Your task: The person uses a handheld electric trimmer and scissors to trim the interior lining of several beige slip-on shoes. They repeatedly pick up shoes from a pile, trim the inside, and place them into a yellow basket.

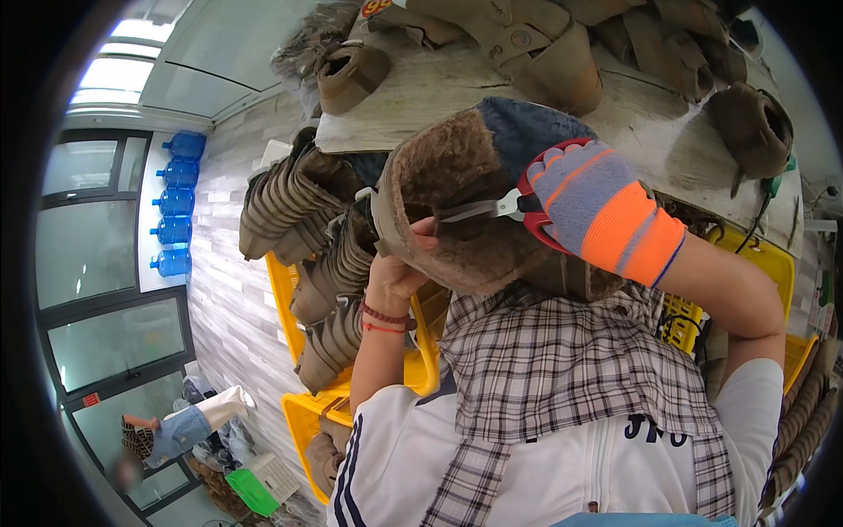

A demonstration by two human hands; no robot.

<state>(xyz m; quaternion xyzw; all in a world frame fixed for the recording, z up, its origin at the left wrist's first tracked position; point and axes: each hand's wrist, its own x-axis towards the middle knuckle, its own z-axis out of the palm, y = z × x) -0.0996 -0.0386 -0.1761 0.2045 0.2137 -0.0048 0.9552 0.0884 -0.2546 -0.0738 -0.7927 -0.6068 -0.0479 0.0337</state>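
A tan shoe upper (pixel 448 162) with brown fleece lining and a dark blue patch is spread in front of my chest. My left hand (pixel 399 270), bare with red bracelets at the wrist, grips its left edge, its fingertips showing on the fleece side. Scissors (pixel 505 205) with red handles are held in my right hand (pixel 597 202), which wears a grey and orange knit glove. Their blades point left over the lining, toward my left fingertips; whether they touch the fleece I cannot tell.
More tan uppers (pixel 553 61) lie on the worn table (pixel 421 92) ahead. Nested uppers (pixel 294 198) fill yellow crates (pixel 426 360) on the left. Another yellow crate (pixel 773 263) stands at the right. Far left are blue water jugs (pixel 178 202) and another person (pixel 176 435).
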